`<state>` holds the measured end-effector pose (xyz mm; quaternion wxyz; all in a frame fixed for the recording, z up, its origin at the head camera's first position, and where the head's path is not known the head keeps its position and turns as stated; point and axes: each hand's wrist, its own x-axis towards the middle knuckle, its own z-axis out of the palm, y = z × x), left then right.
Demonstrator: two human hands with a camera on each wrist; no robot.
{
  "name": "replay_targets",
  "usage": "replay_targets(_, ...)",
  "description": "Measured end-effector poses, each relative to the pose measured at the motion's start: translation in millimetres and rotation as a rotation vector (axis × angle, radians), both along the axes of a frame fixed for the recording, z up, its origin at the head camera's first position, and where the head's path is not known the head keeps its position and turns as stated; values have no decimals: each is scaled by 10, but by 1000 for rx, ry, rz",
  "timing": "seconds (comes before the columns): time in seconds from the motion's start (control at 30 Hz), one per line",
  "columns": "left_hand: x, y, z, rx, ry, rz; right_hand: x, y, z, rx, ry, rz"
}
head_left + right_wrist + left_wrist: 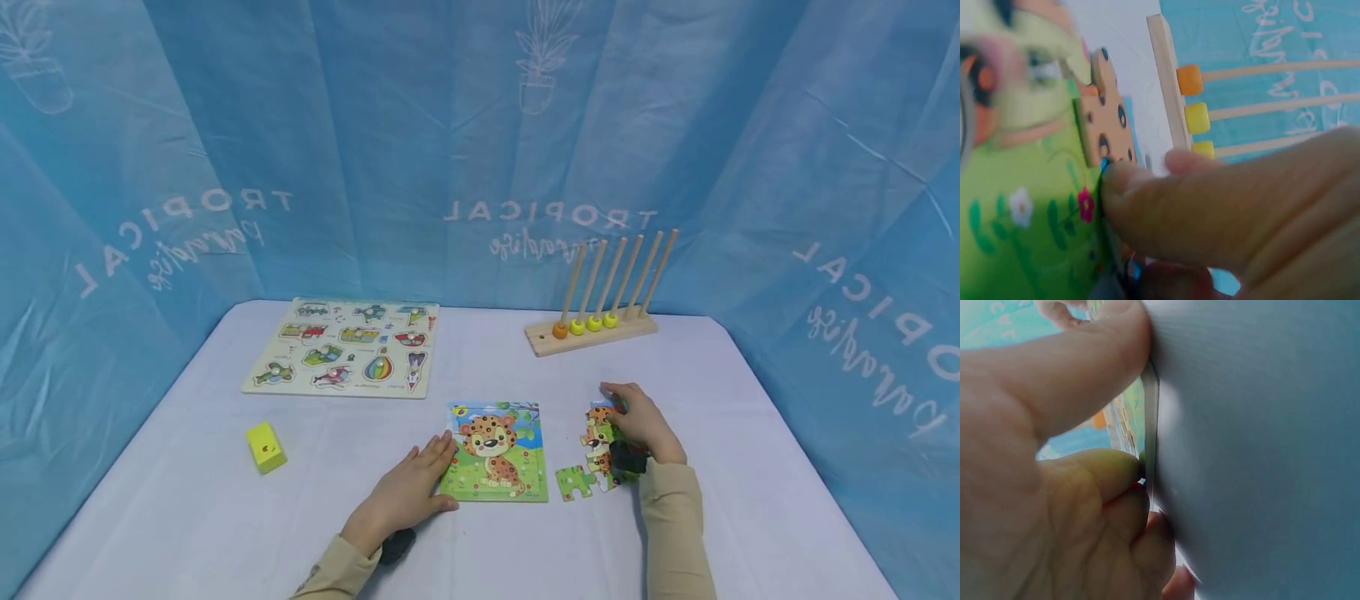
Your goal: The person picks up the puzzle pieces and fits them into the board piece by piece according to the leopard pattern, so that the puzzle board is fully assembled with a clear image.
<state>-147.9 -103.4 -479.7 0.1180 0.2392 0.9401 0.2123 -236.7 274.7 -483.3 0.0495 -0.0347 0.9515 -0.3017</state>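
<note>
Hands apart, above a white table (502, 550). Loose puzzle pieces (597, 437) to the right of a squarish leopard board (497, 454), with a gap between; a ragged column running front to back, directly at the right hand (641, 423), clearly the nearer. Pinching or merely touching there: impossible to tell. On the board's left edge, the left hand (408, 492), with fingers fairly straight. Farther back, right, a wooden bead stand (603, 334); left, a vehicle board (357, 382); nearer, a yellow block (266, 447). All around, blue printed curtain (480, 150).
</note>
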Motion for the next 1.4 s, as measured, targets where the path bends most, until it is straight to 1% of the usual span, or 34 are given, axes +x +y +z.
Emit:
replay_targets(0.13,2,1,-11,0,5,11,-21,-20,-1,17,-3,-51)
replay_targets(0.2,10,-1,-8,3,3,15,-28,-30,-8,25,12,-66)
replay_targets(0.37,32,-2,18,9,-4,19,-55,-81,-42,9,71,-51)
replay_targets(0.6,42,-13,27,12,-6,25,-72,-220,-45,20,21,-52)
replay_targets(0.67,45,-16,25,8,-6,27,-75,-292,-23,21,35,-55)
replay_targets(0.77,47,-16,22,15,-8,26,-71,-441,14,-20,57,-45)
replay_targets(0.83,47,-13,18,19,-7,22,-61,-578,32,-48,59,-11)
replay_targets(1.0,39,-3,12,19,-7,15,-34,-1005,49,-221,-15,189)
replay_targets(1.07,33,3,14,15,-3,12,-26,-1165,51,-291,-50,243)
replay_targets(1.13,26,9,19,14,0,7,-13,-1293,44,-318,-67,245)
replay_targets(1.2,21,15,20,15,1,-1,0,-1392,42,-306,-76,209)
replay_targets(1.3,22,20,26,13,-2,-8,13,-1500,42,-244,-41,152)
replay_targets(1.4,29,16,24,8,1,2,11,-1579,49,-193,20,117)
